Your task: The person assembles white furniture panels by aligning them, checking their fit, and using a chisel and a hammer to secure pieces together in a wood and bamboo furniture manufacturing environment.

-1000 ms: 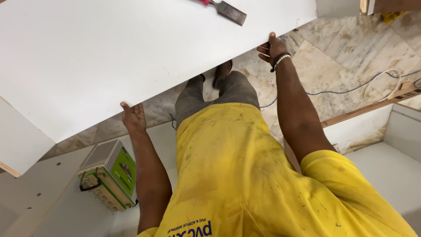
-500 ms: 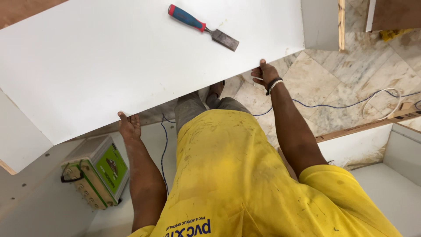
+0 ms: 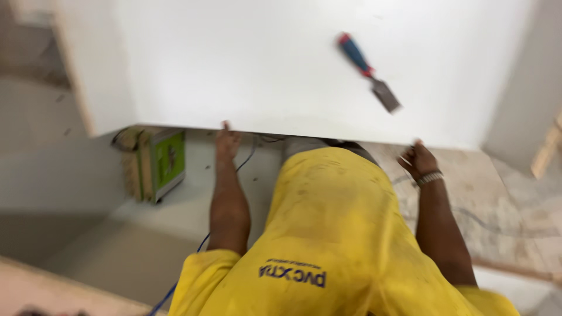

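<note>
Hands apart on the near edge of the white board [image 3: 263, 64], one toward each end of the stretch in front of the body, likely so that a wide, flat sheet stays level and under control. Left hand [image 3: 227, 140] closed on the edge, fingertips hooked up over the top face, palm underneath. Right hand [image 3: 417, 159] curled into a loose fist at the same edge, bracelet [image 3: 430, 177] at the wrist; too blurred to tell whether fingers wrap over the top or only press from below. Both arms stretched forward and down past the yellow shirt [image 3: 333, 234].

Board filling the upper half of the view, roughly level, raised above the floor, near edge running slightly downhill toward the right. On its top face, toward the right and well apart from either hand, a chisel [image 3: 367, 71] with a blue and red handle, lying loose and slanted, blade pointing to the lower right. Resting there only because the surface is kept flat; probably apt to slide with any tilt.

Below the left end of the board, a green box [image 3: 167, 161] standing on edge on a second white panel [image 3: 175, 216] laid on the ground. Thin blue cable [image 3: 175, 287] trailing beside the left arm. Marbled tile floor [image 3: 503, 205] showing under the right arm.
</note>
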